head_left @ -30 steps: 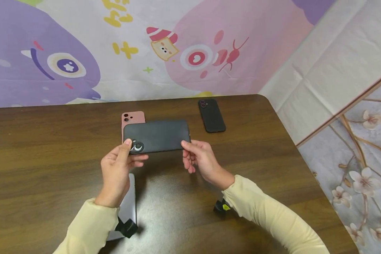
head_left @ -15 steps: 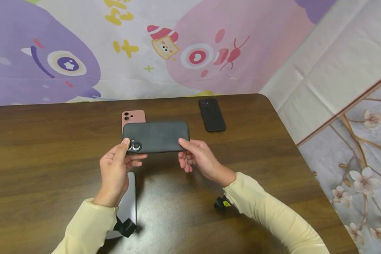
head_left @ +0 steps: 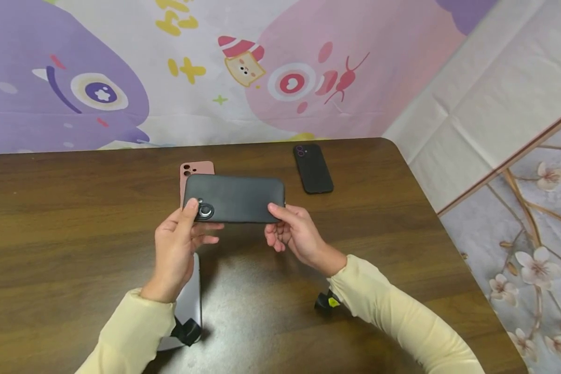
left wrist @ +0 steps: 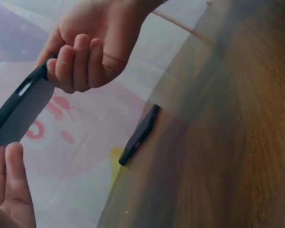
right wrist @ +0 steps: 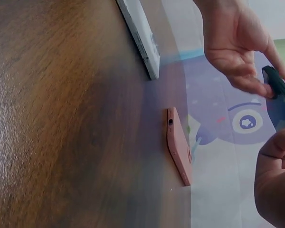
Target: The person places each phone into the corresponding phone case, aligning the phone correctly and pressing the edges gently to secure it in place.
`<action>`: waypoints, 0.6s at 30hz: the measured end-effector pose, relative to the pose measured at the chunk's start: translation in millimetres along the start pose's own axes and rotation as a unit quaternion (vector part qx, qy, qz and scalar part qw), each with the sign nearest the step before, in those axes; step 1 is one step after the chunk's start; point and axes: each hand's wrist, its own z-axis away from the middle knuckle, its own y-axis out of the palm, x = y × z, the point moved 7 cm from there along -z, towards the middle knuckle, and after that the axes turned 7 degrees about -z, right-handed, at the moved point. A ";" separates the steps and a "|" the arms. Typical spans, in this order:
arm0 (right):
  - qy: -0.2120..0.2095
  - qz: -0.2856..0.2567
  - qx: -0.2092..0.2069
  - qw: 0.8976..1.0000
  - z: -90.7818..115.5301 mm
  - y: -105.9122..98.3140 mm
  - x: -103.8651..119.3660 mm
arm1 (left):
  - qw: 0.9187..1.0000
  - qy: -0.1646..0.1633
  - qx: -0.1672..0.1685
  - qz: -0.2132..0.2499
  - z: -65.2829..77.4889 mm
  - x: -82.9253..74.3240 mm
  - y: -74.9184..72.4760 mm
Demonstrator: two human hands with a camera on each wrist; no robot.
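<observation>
The left hand (head_left: 174, 246) pinches the camera end of the dark phone (head_left: 243, 199), which is raised above the surface (head_left: 257, 306). Under this wrist lies a grey slab (head_left: 189, 301), partly hidden. The pink phone (head_left: 201, 167) is partly behind the dark one. The right hand (head_left: 301, 234) pinches the other end. Farther right lies the black phone (head_left: 314, 171).

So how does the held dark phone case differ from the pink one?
The left hand and right hand hold the dark case up; the pink case lies on the table. In the head view, the dark case is turned sideways; the pink case runs front to back, partly hidden behind it. Both have rounded corners.
</observation>
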 end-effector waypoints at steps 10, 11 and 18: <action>-0.013 -0.016 0.000 1.000 0.4 4.9 -1.6 | 0.994 0.018 0.097 -0.045 6.2 7.4 27.6; -0.014 -0.018 0.001 1.000 0.4 5.5 -1.6 | 0.994 0.023 0.099 -0.044 6.3 7.3 28.7; -0.016 -0.010 0.028 0.999 2.2 10.6 -4.1 | 0.993 0.059 0.102 0.021 8.6 1.1 31.5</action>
